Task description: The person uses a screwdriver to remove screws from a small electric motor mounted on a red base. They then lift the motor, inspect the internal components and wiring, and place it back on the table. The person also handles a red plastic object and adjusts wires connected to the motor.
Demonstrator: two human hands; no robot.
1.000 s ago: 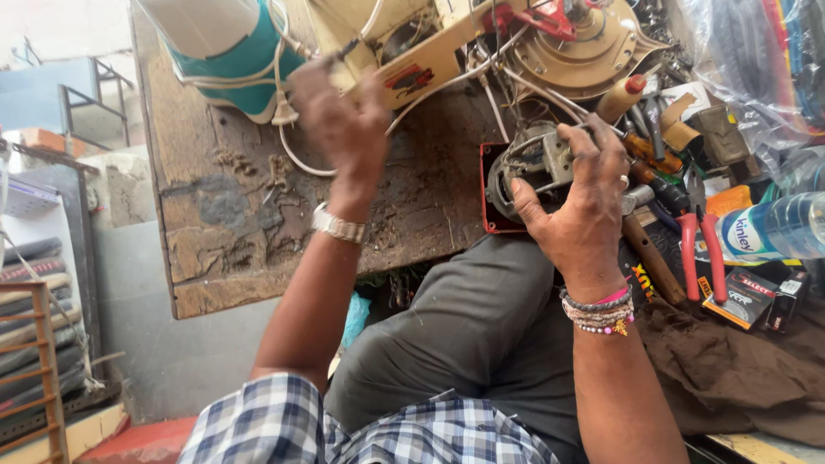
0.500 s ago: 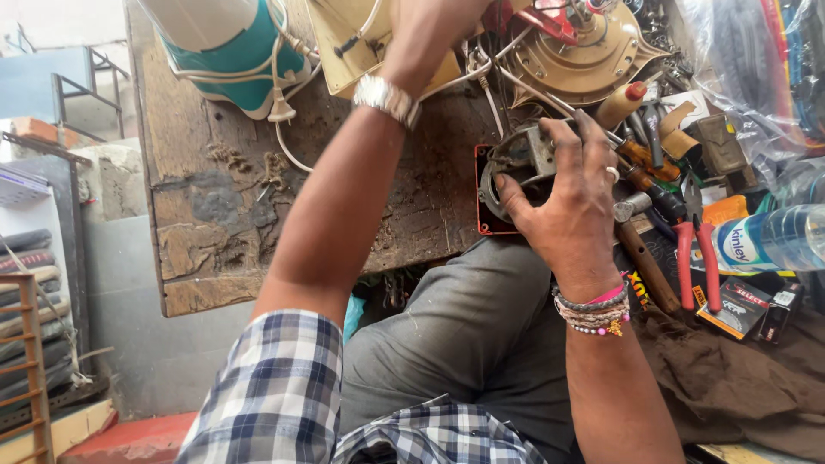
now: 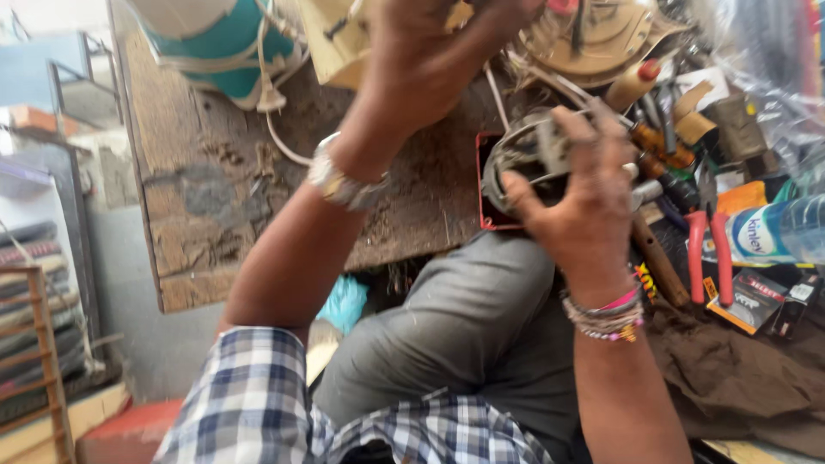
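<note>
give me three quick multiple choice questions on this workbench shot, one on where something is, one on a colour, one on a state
1. Where do the red-handled pliers lie?
A. right of the right hand
B. on the lap
C. under the left hand

2. What colour band runs round the white cylindrical appliance?
A. orange
B. teal
C. purple

3. What is the right hand doing?
A. hanging free
B. gripping the grey metal motor part
C. flat on the wooden bench

Answers: 1 A, they lie among tools at right. 2 B, teal shows around the body. 3 B, fingers wrap the part.

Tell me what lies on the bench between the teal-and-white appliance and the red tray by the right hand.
In the head view, mostly bare worn wooden bench top, crossed by a white cord and the raised left forearm, between the appliance and the red tray by the right hand.
</note>
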